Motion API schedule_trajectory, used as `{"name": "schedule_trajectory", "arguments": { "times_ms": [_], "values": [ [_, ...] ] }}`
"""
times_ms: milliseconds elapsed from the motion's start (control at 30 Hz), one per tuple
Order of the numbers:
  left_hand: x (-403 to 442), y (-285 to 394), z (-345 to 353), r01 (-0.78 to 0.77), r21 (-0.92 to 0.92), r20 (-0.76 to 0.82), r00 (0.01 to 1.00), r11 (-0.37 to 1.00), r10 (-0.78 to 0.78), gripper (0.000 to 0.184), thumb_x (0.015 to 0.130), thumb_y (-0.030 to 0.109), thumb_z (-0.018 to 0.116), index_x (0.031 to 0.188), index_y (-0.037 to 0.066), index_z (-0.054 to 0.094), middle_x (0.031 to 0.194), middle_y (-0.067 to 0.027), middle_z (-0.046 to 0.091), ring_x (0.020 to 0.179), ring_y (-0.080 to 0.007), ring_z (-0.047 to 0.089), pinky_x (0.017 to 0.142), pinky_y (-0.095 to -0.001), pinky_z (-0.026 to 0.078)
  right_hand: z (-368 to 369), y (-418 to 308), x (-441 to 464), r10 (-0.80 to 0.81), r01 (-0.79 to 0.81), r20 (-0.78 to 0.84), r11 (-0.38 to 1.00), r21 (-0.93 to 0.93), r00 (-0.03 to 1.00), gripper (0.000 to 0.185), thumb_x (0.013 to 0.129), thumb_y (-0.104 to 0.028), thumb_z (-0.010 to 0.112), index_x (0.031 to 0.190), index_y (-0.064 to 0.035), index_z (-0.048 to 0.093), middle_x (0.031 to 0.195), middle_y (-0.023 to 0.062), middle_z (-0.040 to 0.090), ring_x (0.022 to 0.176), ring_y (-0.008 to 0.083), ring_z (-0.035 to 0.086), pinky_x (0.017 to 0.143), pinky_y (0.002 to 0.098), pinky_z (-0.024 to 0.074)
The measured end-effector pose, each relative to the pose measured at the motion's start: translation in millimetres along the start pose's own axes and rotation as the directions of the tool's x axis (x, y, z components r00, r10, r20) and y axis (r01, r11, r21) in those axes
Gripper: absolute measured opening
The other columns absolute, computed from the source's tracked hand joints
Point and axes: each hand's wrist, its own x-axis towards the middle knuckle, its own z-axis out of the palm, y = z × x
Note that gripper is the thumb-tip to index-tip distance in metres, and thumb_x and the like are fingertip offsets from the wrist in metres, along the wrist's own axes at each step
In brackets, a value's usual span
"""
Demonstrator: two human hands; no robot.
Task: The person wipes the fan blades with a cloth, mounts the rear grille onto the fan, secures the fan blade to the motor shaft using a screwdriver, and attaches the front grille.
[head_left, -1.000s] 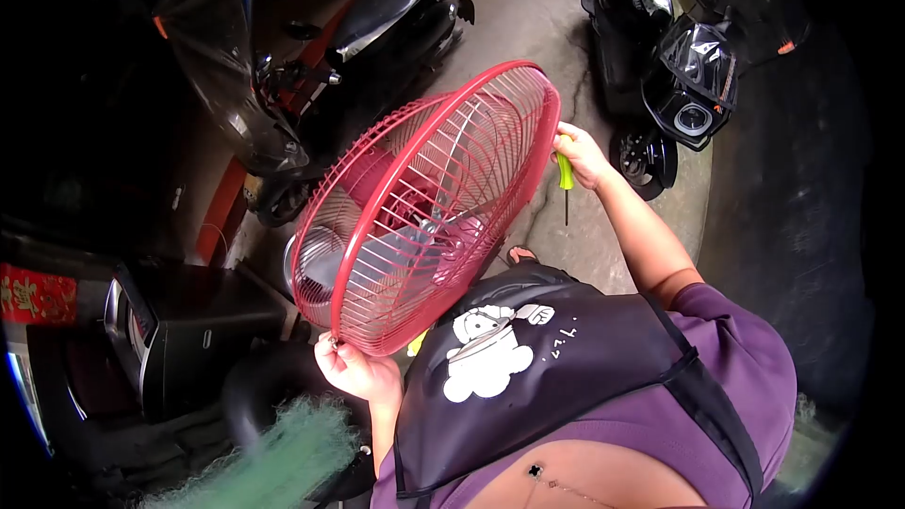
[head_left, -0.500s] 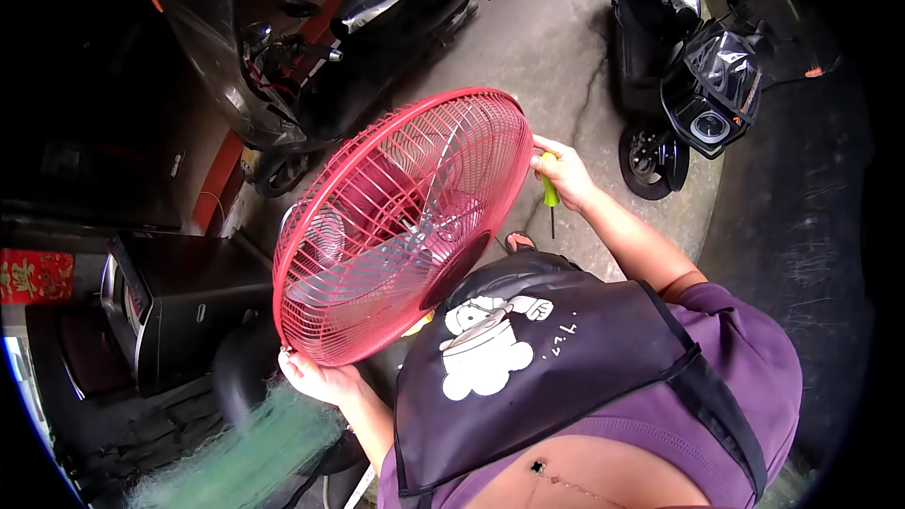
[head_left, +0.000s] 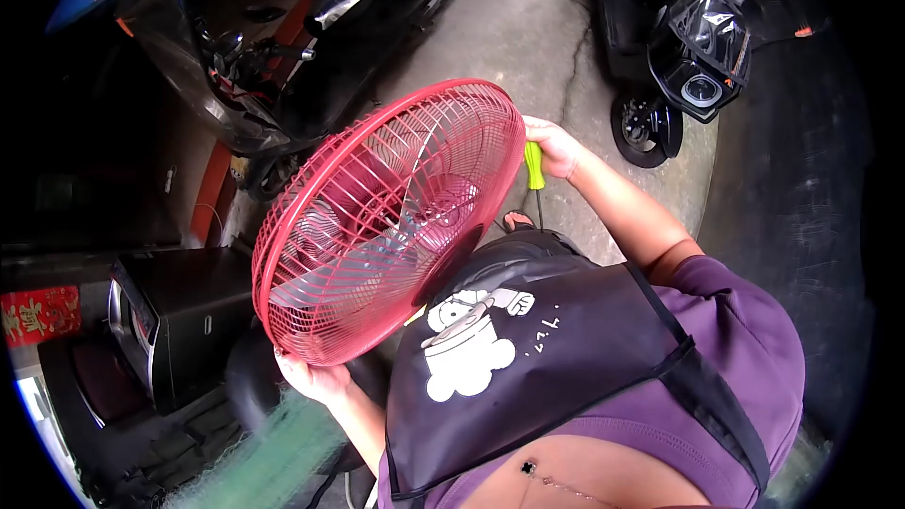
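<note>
A round red wire fan guard (head_left: 396, 217) is tilted in front of my apron, with metallic fan blades and a red motor housing seen through its wires. My left hand (head_left: 314, 377) grips the guard's rim at the lower left. At the upper right of the rim, my right hand (head_left: 551, 146) is closed on the edge and also holds a screwdriver (head_left: 534, 166) with a yellow-green handle, its shaft pointing down. The front and rear halves of the guard lie close together along the rim. My fingertips are partly hidden at the rim.
One scooter (head_left: 368, 0) stands at the upper left under a blue cover, another scooter (head_left: 698, 47) at the upper right. A black cabinet (head_left: 189, 320) is at the left, beside a red printed sheet (head_left: 42, 313). Green netting (head_left: 273, 448) lies at the lower left.
The front guard has swung toward the rear one, closing the gap seen a second ago. The fan and both hands have shifted left in view, and the guard's front now faces me more.
</note>
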Motion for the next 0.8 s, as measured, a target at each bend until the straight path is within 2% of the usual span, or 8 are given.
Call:
{"name": "schedule_trajectory", "arguments": {
  "times_ms": [67, 167, 300, 467, 533, 600, 633, 800],
  "values": [
    [5, -2, -20, 0.062, -0.045, 0.001, 0.998, 0.997, -0.062, 0.054, 0.093, 0.034, 0.065, 0.127, -0.005, 0.053, 0.126, -0.0157, 0.06, 0.113, -0.0285, 0.059, 0.098, -0.0452, 0.049, -9, -3, 0, 0.031, -0.022, 0.174, 0.998, -0.057, 0.984, 0.032, 0.093, -0.023, 0.063, 0.119, -0.0048, 0.061, 0.101, 0.0012, 0.067, 0.082, 0.0114, 0.061, 0.069, 0.0293, 0.0492],
    [6, 5, -1, 0.045, -0.081, -0.054, 0.997, 0.996, -0.049, 0.053, 0.091, 0.032, 0.066, 0.126, -0.006, 0.053, 0.123, -0.0159, 0.062, 0.111, -0.0281, 0.06, 0.097, -0.0438, 0.049, -7, -11, -4, 0.046, -0.028, 0.222, 0.996, -0.086, 0.974, 0.028, 0.093, -0.027, 0.064, 0.115, -0.0084, 0.064, 0.099, -0.0011, 0.067, 0.082, 0.0093, 0.06, 0.065, 0.0272, 0.0475],
    [9, 11, -3, 0.047, -0.085, -0.008, 0.999, 0.995, -0.047, 0.049, 0.09, 0.029, 0.069, 0.123, -0.005, 0.056, 0.119, -0.0165, 0.064, 0.105, -0.0272, 0.063, 0.093, -0.0405, 0.052, -2, -30, -7, 0.032, -0.004, 0.073, 0.933, -0.359, 0.997, 0.033, 0.093, -0.026, 0.065, 0.12, -0.0074, 0.063, 0.099, -0.0011, 0.067, 0.078, 0.0074, 0.059, 0.06, 0.0241, 0.0476],
    [18, 24, -2, 0.061, -0.153, 0.062, 0.997, 0.986, -0.052, 0.046, 0.088, 0.026, 0.07, 0.12, -0.004, 0.057, 0.116, -0.0149, 0.065, 0.101, -0.0253, 0.065, 0.086, -0.0358, 0.056, 34, -72, -17, -0.072, 0.18, 0.201, 0.786, -0.591, 0.977, 0.041, 0.095, -0.034, 0.061, 0.129, -0.0113, 0.06, 0.118, -0.0009, 0.063, 0.097, 0.0088, 0.056, 0.072, 0.0256, 0.0463],
    [22, 29, -2, 0.094, -0.116, 0.087, 0.993, 0.989, -0.084, 0.045, 0.088, 0.026, 0.071, 0.119, -0.004, 0.057, 0.116, -0.0151, 0.066, 0.102, -0.0256, 0.065, 0.086, -0.0361, 0.056, 61, -93, -21, -0.194, 0.344, 0.287, 0.626, -0.7, 0.938, 0.04, 0.094, -0.034, 0.061, 0.128, -0.0121, 0.062, 0.12, 0.001, 0.064, 0.101, 0.0118, 0.057, 0.083, 0.0304, 0.0484],
    [25, 25, -19, 0.106, -0.147, 0.136, 0.987, 0.983, -0.086, 0.047, 0.088, 0.027, 0.071, 0.12, -0.005, 0.057, 0.117, -0.0159, 0.066, 0.104, -0.0263, 0.065, 0.09, -0.0372, 0.055, 92, -111, -27, -0.268, 0.451, 0.367, 0.427, -0.783, 0.891, 0.046, 0.092, -0.041, 0.063, 0.125, -0.0094, 0.064, 0.117, 0.001, 0.064, 0.101, 0.0091, 0.057, 0.076, 0.0233, 0.0452],
    [25, 24, -14, 0.098, -0.136, 0.147, 0.986, 0.986, -0.078, 0.04, 0.092, 0.023, 0.065, 0.122, -0.003, 0.057, 0.117, -0.0145, 0.066, 0.103, -0.0247, 0.066, 0.089, -0.0368, 0.055, 101, -116, -21, -0.351, 0.588, 0.496, 0.237, -0.773, 0.794, 0.038, 0.092, -0.032, 0.063, 0.12, -0.0072, 0.067, 0.112, 0.0044, 0.065, 0.103, 0.014, 0.059, 0.085, 0.0286, 0.0474],
    [21, 19, -22, 0.111, -0.104, 0.155, 0.983, 0.988, -0.095, 0.051, 0.089, 0.031, 0.07, 0.12, -0.007, 0.056, 0.118, -0.0169, 0.065, 0.106, -0.0273, 0.064, 0.097, -0.0422, 0.051, 174, -139, -40, -0.274, 0.708, 0.66, 0.138, -0.693, 0.7, 0.029, 0.089, -0.017, 0.065, 0.114, -0.0036, 0.068, 0.108, 0.0076, 0.065, 0.104, 0.0185, 0.06, 0.091, 0.0316, 0.0472]
  ]
}}
